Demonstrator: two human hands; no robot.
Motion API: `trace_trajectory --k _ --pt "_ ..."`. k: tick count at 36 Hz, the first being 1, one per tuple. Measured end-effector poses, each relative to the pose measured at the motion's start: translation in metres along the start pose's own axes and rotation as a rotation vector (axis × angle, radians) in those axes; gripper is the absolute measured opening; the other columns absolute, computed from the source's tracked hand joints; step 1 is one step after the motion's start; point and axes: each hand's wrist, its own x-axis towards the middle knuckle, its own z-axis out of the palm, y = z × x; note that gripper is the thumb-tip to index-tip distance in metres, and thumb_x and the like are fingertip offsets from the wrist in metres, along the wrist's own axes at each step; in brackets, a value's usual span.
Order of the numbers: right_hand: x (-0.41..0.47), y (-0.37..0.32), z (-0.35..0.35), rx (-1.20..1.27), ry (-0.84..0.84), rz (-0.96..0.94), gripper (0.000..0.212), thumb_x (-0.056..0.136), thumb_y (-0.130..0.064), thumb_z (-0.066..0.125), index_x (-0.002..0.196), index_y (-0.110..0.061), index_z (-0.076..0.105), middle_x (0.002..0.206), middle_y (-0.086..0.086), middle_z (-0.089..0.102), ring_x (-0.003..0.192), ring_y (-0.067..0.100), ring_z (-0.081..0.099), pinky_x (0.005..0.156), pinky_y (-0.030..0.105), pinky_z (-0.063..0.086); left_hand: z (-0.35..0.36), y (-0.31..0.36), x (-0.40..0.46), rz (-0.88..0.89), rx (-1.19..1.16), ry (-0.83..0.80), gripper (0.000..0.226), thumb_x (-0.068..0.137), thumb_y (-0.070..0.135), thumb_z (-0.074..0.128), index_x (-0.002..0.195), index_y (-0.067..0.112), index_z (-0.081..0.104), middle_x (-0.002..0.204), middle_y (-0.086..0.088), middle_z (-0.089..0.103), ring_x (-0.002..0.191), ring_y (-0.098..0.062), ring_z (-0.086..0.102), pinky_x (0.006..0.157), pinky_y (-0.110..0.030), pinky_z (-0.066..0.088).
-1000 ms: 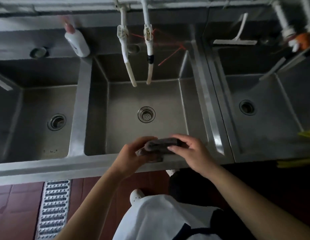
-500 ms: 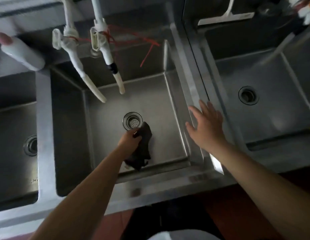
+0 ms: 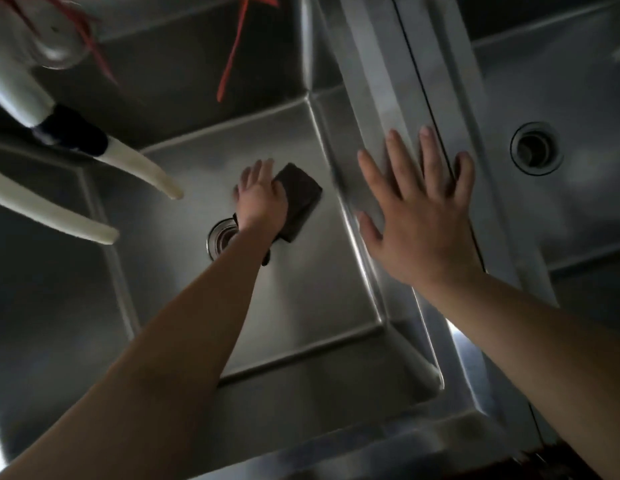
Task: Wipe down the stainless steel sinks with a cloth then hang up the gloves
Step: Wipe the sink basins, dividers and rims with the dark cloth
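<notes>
Left hand (image 3: pixel 261 197) is down on the floor of the middle stainless steel sink basin (image 3: pixel 301 306), fingers laid mostly straight and flat on a dark, folded square cloth (image 3: pixel 298 199) — pressing it onto the steel, not clenched round it. The cloth lies just past the round metal drain strainer (image 3: pixel 220 239), toward the basin's right wall; the left wrist partly covers the drain's edge. Right hand (image 3: pixel 417 216) is wide open, fingers spread, palm down on the flat steel divider rim (image 3: pixel 381 84) between the middle basin and the right-hand stainless steel basin (image 3: pixel 561 220) — holding nothing. The right basin has its own round drain opening (image 3: pixel 535 148). Upper left: two white curved faucet spouts (image 3: pixel 138 168) hang over the middle basin, one with a black band (image 3: pixel 71 135) round it; both are blurred. Red string (image 3: pixel 232 53) dangles against the basin's back wall. Gloves aren't in this view.
</notes>
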Motion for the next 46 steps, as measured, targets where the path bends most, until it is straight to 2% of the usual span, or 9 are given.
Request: trace_trajectory --k 3,6,9,16,23,28,32,36,46 --pt "0.000 -0.002 -0.004 -0.008 -0.010 0.014 0.075 0.094 -0.053 0.038 0.157 -0.029 0.006 0.166 0.006 0.003 0.151 0.038 0.000 0.113 0.070 0.010 0.036 -0.009 -0.008 0.018 0.231 -0.253 0.065 0.099 0.053 0.033 0.156 0.037 0.007 0.167 -0.001 0.001 0.153 -0.032 0.001 0.122 -0.054 0.004" --pt "0.001 -0.003 -0.004 -0.008 -0.020 0.029 0.074 0.093 -0.051 0.040 0.157 -0.030 0.009 0.166 0.005 0.005 0.151 0.038 0.001 0.113 0.070 0.010 0.064 -0.017 -0.014 0.029 0.279 -0.241 0.067 0.099 0.058 0.026 0.156 0.040 -0.004 0.167 -0.001 -0.009 0.153 -0.033 -0.006 0.121 -0.057 0.000" --pt "0.000 -0.003 -0.003 -0.008 -0.024 0.045 0.073 0.093 -0.050 0.040 0.157 -0.031 0.012 0.166 0.005 0.006 0.151 0.037 0.001 0.112 0.070 0.011 0.083 -0.018 -0.026 0.139 0.351 -0.148 0.068 0.098 0.059 0.025 0.157 0.037 0.000 0.167 -0.004 0.000 0.152 -0.036 0.001 0.120 -0.059 0.002" --pt "0.000 -0.005 -0.009 -0.019 -0.027 0.042 0.072 0.092 -0.046 0.040 0.157 -0.029 0.014 0.166 0.005 0.008 0.151 0.038 0.003 0.112 0.069 0.013 0.110 -0.074 -0.137 0.868 0.442 -0.309 0.068 0.097 0.061 0.037 0.157 0.040 0.014 0.167 -0.002 0.009 0.153 -0.035 0.009 0.120 -0.059 0.006" --pt "-0.001 -0.006 -0.009 -0.016 -0.029 0.051 0.071 0.092 -0.044 0.041 0.157 -0.029 0.015 0.166 0.005 0.009 0.151 0.038 0.003 0.112 0.070 0.013 0.098 -0.103 -0.135 1.171 0.536 -0.399 0.071 0.088 0.057 0.052 0.153 0.045 0.025 0.164 0.002 0.024 0.149 -0.031 0.025 0.117 -0.056 0.020" --pt "0.000 -0.006 -0.009 -0.014 -0.034 0.060 0.072 0.090 -0.042 0.042 0.156 -0.030 0.016 0.166 0.004 0.009 0.151 0.038 0.004 0.112 0.071 0.012 0.072 -0.066 -0.042 0.769 0.562 -0.186 0.072 0.090 0.057 0.051 0.154 0.041 0.023 0.163 -0.003 0.028 0.145 -0.033 0.032 0.116 -0.056 0.024" --pt "0.000 -0.006 -0.008 -0.037 -0.058 0.067 0.075 0.090 -0.043 0.041 0.157 -0.032 0.010 0.166 0.002 0.004 0.151 0.037 0.000 0.113 0.070 0.009 0.053 -0.024 0.043 0.280 0.364 -0.169 0.071 0.094 0.061 0.036 0.156 0.041 0.006 0.167 -0.004 0.008 0.152 -0.036 0.008 0.118 -0.059 0.007" --pt "0.001 -0.008 -0.008 -0.018 -0.053 0.067 0.074 0.090 -0.041 0.041 0.157 -0.032 0.011 0.166 0.002 0.004 0.152 0.035 -0.001 0.115 0.067 0.007 0.056 0.007 0.061 0.043 0.232 -0.207 0.083 0.088 0.071 0.033 0.155 0.040 -0.004 0.167 -0.005 -0.007 0.152 -0.038 -0.007 0.118 -0.060 -0.005" --pt "0.001 -0.008 -0.012 -0.035 -0.077 0.070 0.075 0.089 -0.042 0.039 0.157 -0.032 0.008 0.166 0.003 0.001 0.151 0.037 -0.001 0.113 0.070 0.009 0.107 -0.016 -0.091 0.494 0.394 -0.384 0.079 0.093 0.060 0.045 0.156 0.040 0.002 0.167 -0.004 -0.001 0.153 -0.035 -0.001 0.118 -0.059 -0.001"
